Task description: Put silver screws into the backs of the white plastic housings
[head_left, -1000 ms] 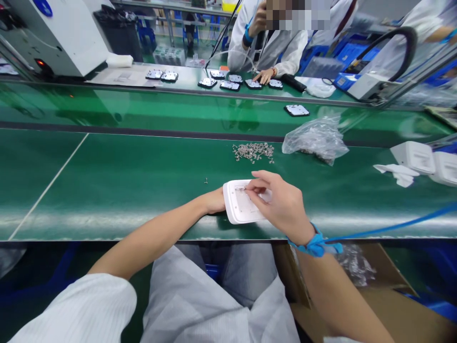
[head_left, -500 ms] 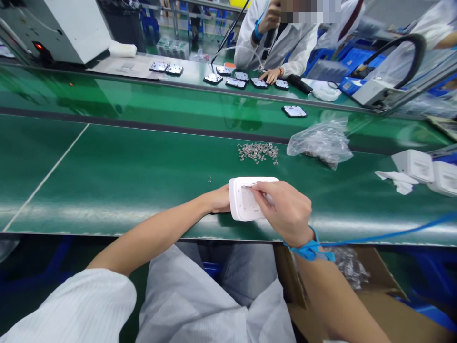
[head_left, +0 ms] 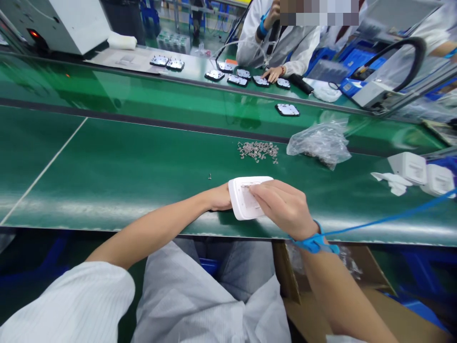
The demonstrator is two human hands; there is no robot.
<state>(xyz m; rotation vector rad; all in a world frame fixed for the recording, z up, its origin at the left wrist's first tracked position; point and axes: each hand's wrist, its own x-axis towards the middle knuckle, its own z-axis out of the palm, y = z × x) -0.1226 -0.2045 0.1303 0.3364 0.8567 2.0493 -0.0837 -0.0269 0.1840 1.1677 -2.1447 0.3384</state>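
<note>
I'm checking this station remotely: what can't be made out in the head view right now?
- Left hand: its fingers are hidden behind the white housing.
- Right hand covers the housing's near right part; anything pinched is too small to tell.
- Loose metal parts: too small to identify.
- Plastic bag: contents blurred.

Our left hand (head_left: 218, 198) lies low with its bare forearm running back toward our body, fingers curled out of sight and gripping from the left. Our right hand (head_left: 283, 207) sits just right of it, palm down, knuckles up, fingers (head_left: 260, 191) bent and pointing left toward the left hand. A blue strap rings our right wrist. Both sleeves are pushed up past the elbows.
</note>
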